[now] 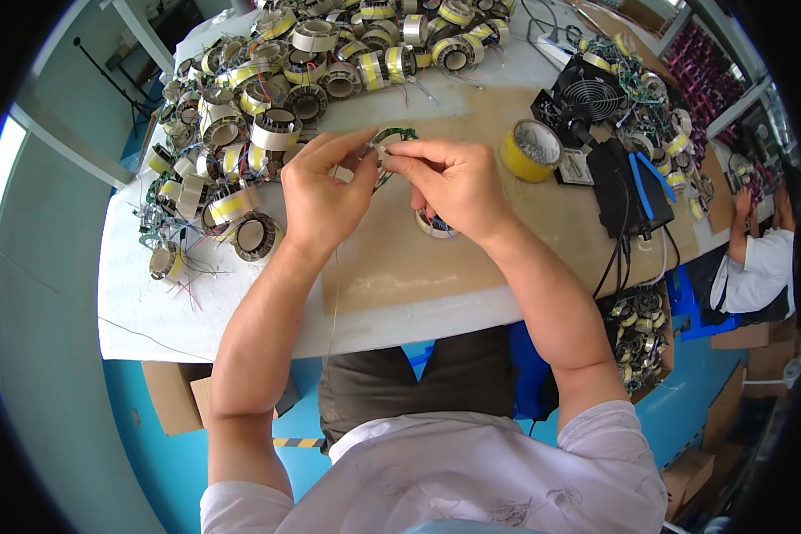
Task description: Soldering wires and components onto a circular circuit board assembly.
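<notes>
Above the middle of the table, a thin green ring-shaped circuit board (pixel 399 133) is held up between my two hands. My left hand (pixel 327 189) pinches its left side with thumb and forefinger. From the other side my right hand (pixel 458 182) has its fingers closed at the ring, their tips almost meeting those of the left. Fingers hide most of the board and any small part between them. A thin strand (pixel 334 303) hangs below my left hand. Below my right wrist lies a wire-wound motor stator (pixel 434 226) with coloured leads, partly covered by the hand.
Many stators (pixel 307 67) are heaped at the far left. Right of my hands stand a yellow tape roll (pixel 531 149), a small fan (pixel 589 96) and a black box (pixel 627 191) with blue-handled pliers (pixel 643 185). A co-worker (pixel 756 258) sits at the far right.
</notes>
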`<action>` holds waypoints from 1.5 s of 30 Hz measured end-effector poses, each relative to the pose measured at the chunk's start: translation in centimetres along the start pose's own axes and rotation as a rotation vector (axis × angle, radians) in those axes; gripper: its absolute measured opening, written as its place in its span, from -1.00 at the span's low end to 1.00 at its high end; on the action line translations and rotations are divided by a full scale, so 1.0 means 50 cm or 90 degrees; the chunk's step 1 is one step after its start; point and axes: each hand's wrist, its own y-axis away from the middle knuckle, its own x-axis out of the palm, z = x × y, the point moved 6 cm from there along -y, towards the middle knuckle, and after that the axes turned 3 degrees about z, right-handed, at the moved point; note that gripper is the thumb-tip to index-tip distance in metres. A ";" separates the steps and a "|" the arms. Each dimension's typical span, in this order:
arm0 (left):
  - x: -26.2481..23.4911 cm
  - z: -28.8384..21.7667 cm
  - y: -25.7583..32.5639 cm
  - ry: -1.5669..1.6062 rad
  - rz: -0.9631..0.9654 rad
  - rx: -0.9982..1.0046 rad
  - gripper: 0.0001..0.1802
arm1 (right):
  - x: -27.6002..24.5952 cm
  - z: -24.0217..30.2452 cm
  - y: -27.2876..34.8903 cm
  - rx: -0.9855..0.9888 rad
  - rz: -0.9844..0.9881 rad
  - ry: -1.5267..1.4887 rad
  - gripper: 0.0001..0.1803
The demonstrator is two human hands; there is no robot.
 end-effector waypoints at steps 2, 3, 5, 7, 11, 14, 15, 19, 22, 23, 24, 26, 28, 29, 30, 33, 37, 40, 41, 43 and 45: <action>0.003 -0.001 0.001 0.010 0.000 -0.005 -0.73 | 0.000 -0.009 0.002 0.046 -0.013 -0.007 -0.87; 0.005 -0.002 0.001 0.020 -0.002 -0.008 -0.73 | -0.001 -0.008 0.001 0.016 -0.025 -0.005 -0.87; 0.006 -0.004 0.002 0.030 -0.004 -0.012 -0.73 | 0.000 -0.014 -0.002 -0.013 -0.037 -0.003 -0.88; 0.006 -0.005 0.002 0.040 -0.008 -0.017 -0.73 | -0.002 -0.011 -0.003 -0.082 -0.061 0.014 -0.87; 0.006 -0.004 0.005 0.020 0.001 -0.022 -0.72 | -0.002 -0.005 -0.002 -0.079 -0.063 0.049 -0.88; 0.008 -0.004 0.005 0.016 0.002 -0.017 -0.71 | -0.002 -0.004 -0.002 -0.095 -0.070 0.044 -0.88; 0.008 -0.005 0.007 0.017 0.002 -0.012 -0.71 | -0.002 -0.006 -0.003 -0.082 -0.069 0.039 -0.89; 0.007 -0.008 0.006 0.023 -0.001 -0.004 -0.71 | -0.002 -0.007 -0.004 -0.080 -0.075 0.042 -0.90; 0.012 -0.022 0.008 -0.020 -0.003 0.036 -0.72 | -0.003 -0.006 0.000 -0.093 -0.081 0.055 -0.91; 0.012 -0.030 0.011 -0.031 -0.014 0.056 -0.72 | -0.001 -0.006 0.001 -0.092 -0.080 0.054 -0.91; 0.012 -0.038 0.015 -0.041 -0.026 0.076 -0.73 | -0.001 -0.003 0.003 -0.103 -0.087 0.054 -0.92; 0.020 -0.038 0.018 -0.052 -0.035 0.095 -0.73 | -0.002 -0.003 0.002 -0.115 -0.092 0.053 -0.93; 0.016 -0.039 0.014 -0.063 -0.047 0.117 -0.74 | -0.003 -0.007 -0.002 -0.134 -0.088 0.097 -0.94; 0.017 -0.037 0.013 -0.061 -0.038 0.105 -0.74 | -0.003 -0.005 -0.003 -0.137 -0.085 0.098 -0.94; 0.018 -0.035 0.011 -0.060 -0.029 0.093 -0.74 | -0.003 -0.003 -0.003 -0.139 -0.085 0.092 -0.94; 0.015 -0.036 0.008 -0.054 -0.005 0.061 -0.75 | -0.001 0.009 -0.001 -0.158 -0.093 0.104 -0.93; 0.015 -0.035 0.011 -0.033 -0.007 0.041 -0.76 | -0.001 0.009 -0.001 -0.174 -0.117 0.146 -0.92; 0.015 -0.031 0.016 -0.056 -0.003 0.056 -0.75 | 0.001 0.009 -0.001 -0.167 -0.119 0.147 -0.92; 0.016 -0.035 0.016 -0.036 -0.009 0.059 -0.75 | 0.000 0.009 0.000 -0.168 -0.117 0.148 -0.92; 0.017 -0.037 0.019 -0.016 -0.016 0.059 -0.75 | -0.005 0.009 0.003 -0.166 -0.128 0.139 -0.92; 0.016 -0.036 0.018 -0.036 -0.012 0.065 -0.74 | -0.002 0.012 0.000 -0.130 -0.125 0.133 -0.91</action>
